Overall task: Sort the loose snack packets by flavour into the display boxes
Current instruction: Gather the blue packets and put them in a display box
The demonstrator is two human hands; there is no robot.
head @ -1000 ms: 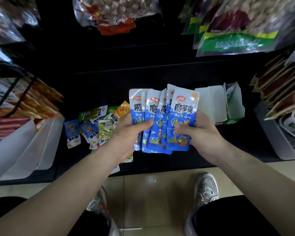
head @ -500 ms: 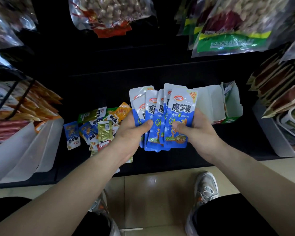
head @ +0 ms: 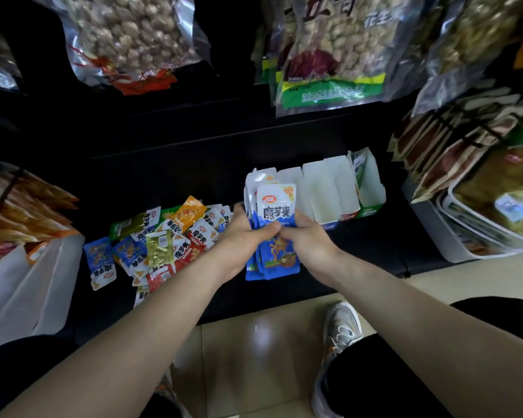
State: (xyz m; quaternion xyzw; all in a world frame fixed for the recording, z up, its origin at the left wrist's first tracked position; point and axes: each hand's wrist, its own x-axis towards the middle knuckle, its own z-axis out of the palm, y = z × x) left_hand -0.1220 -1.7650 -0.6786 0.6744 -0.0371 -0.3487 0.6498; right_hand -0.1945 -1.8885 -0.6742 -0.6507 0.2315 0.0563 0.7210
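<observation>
Both are clenched on one bundle: the left grip (head: 239,236) and the right grip (head: 310,245) meet thumb to thumb across the middle of a squared-up stack of glossy blue-and-white foil snack packets (head: 277,206), which stands upright between them above the black shelf (head: 369,254). (One flavour all through, as far as the front face tells.) These packets look light and floppy, slick film over a soft filling, so I'd expect the stack to fan out or slide apart if the squeeze slackens. The waist is the place to hold it, thumbs in front, not the thin sealed tops. Just beyond the right grip and off to its right sits the row of open-topped white cardboard display boxes (head: 323,191); whether the nearest one touches the stack I can't tell. Left of the left grip lies the mixed heap of loose packets (head: 169,236), red, orange, green and blue, not yet sorted.
</observation>
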